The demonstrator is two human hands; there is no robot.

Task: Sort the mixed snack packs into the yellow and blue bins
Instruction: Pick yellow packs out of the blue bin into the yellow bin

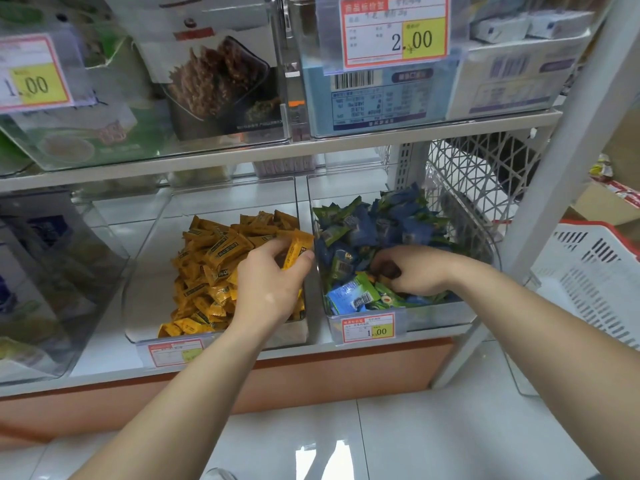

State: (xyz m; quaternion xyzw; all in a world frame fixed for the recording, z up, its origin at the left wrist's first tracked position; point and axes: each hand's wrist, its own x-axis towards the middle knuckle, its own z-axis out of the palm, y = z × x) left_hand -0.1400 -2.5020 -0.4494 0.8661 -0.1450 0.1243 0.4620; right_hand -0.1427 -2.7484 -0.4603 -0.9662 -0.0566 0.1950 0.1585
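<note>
White metal shelving [207, 161], two tiers visible; orange kick panel [311, 375] below. Glossy pale floor tiles [415, 438] mirror overhead light. White lattice side panel [485, 174] at right end, white plastic basket [595, 268] with red rim beyond the upright [561, 168]

The left hand [273, 285] pinches a yellow pack [296, 252]; the right hand [412, 271] rests in the blue bin [433, 317].

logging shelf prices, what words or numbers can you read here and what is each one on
"2.00": upper right price tag, on a clear bin.
"1.00": upper left price tag.
"1.00": blue bin's price tag.
Too blurred to read: yellow bin's price tag, blue box label, the print on the yellow snack pack held in the left hand, the blue snack packs, and the tags' small print.
</note>
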